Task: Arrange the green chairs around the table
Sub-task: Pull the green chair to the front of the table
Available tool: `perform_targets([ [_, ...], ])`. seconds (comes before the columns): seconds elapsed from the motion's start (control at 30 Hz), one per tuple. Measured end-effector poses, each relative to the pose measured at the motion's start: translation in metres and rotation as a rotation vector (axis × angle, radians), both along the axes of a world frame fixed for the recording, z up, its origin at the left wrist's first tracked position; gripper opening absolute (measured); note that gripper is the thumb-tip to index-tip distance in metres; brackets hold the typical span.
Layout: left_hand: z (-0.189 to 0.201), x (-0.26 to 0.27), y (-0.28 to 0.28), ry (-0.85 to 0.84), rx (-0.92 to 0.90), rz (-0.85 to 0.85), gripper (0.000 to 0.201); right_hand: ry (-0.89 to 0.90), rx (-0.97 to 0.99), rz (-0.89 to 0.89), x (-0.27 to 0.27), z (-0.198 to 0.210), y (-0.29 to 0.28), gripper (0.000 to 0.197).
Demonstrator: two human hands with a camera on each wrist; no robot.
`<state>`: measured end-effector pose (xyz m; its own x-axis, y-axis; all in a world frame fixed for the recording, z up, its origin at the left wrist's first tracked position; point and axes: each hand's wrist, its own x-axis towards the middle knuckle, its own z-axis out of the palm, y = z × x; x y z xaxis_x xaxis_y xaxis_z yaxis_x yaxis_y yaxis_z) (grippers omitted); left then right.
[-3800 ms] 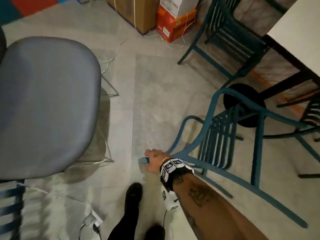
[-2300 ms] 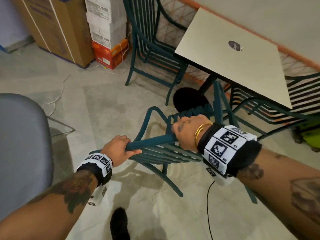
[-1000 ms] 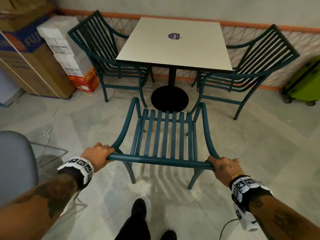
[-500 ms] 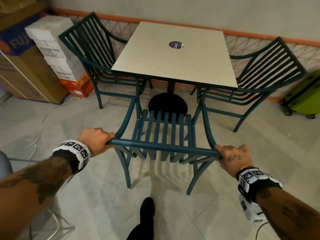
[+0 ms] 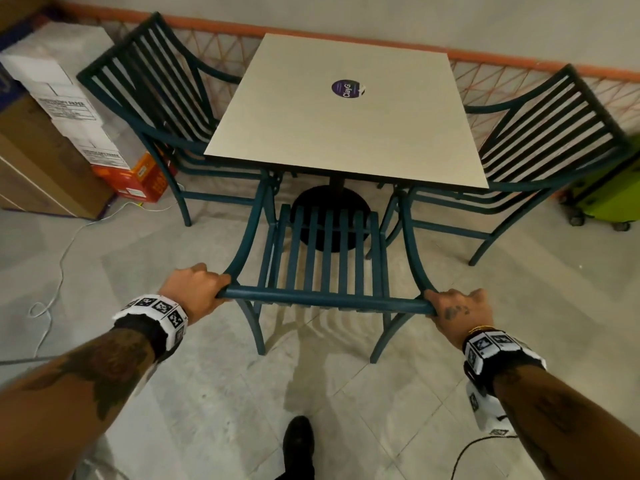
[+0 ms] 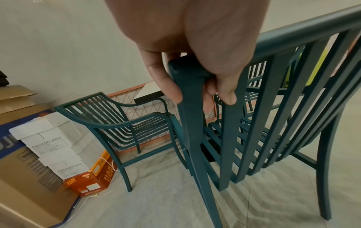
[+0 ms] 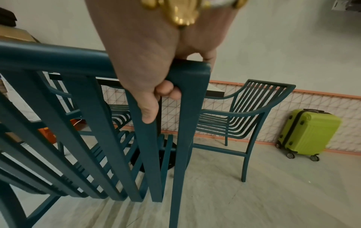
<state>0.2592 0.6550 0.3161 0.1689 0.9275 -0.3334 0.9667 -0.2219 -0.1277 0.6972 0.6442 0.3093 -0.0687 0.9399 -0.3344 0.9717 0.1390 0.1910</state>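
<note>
A green slatted chair [image 5: 325,258] stands at the near side of the square white table [image 5: 346,109], its seat front reaching under the table edge. My left hand [image 5: 194,289] grips the left end of its top rail [image 6: 304,32], fingers curled round the corner post [image 6: 191,86]. At the right end of the rail, my right hand [image 5: 457,310] grips the same way [image 7: 156,92]. Another green chair [image 5: 166,109] sits at the table's left side and a third [image 5: 533,140] at its right.
Stacked cardboard and paper boxes [image 5: 65,126] stand at the left by the wall, with a white cable [image 5: 65,244] on the floor. A lime-green suitcase [image 5: 613,188] is at the right. The table's black round base [image 5: 329,216] lies under the chair front. My shoe [image 5: 298,441] is behind the chair.
The chair, first held by one hand and tilted, is now gripped by both hands at the top rail, upright, and has moved forward toward the table between the two side chairs.
</note>
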Motion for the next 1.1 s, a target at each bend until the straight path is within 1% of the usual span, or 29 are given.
perform_targets([
  [0.07, -0.010, -0.001, -0.005, -0.026, -0.013, 0.008, 0.028, -0.017, -0.041, 0.002, -0.002, -0.005, -0.005, 0.017],
  [0.13, -0.018, -0.004, -0.009, -0.074, -0.019, 0.025, 0.026, 0.006, -0.040, -0.010, -0.002, -0.010, -0.010, 0.020],
  [0.23, -0.023, -0.008, -0.009, -0.152, -0.021, 0.031, 0.025, 0.026, -0.052, -0.024, -0.001, -0.012, -0.010, 0.020],
  [0.33, -0.021, -0.004, -0.007, -0.213, -0.088, 0.107, 0.020, 0.052, -0.102, -0.050, -0.001, -0.010, -0.007, 0.019],
  [0.43, -0.019, -0.002, -0.010, -0.185, -0.175, 0.133, 0.015, 0.100, -0.146, -0.092, -0.001, -0.010, -0.014, 0.021],
  [0.57, -0.019, -0.005, -0.019, -0.159, -0.215, 0.100, 0.013, 0.120, -0.169, -0.079, 0.000, -0.013, -0.033, 0.021],
  [0.7, -0.018, -0.002, -0.026, -0.182, -0.221, 0.113, 0.013, 0.119, -0.163, -0.097, 0.001, -0.009, -0.040, 0.020],
  [0.93, -0.018, 0.004, -0.032, -0.136, -0.207, 0.083, 0.014, 0.083, -0.179, -0.094, 0.005, -0.006, -0.045, 0.022],
  [1.1, -0.019, 0.009, -0.023, -0.146, -0.198, 0.087, 0.020, 0.066, -0.172, -0.108, 0.009, -0.007, -0.033, 0.022],
])
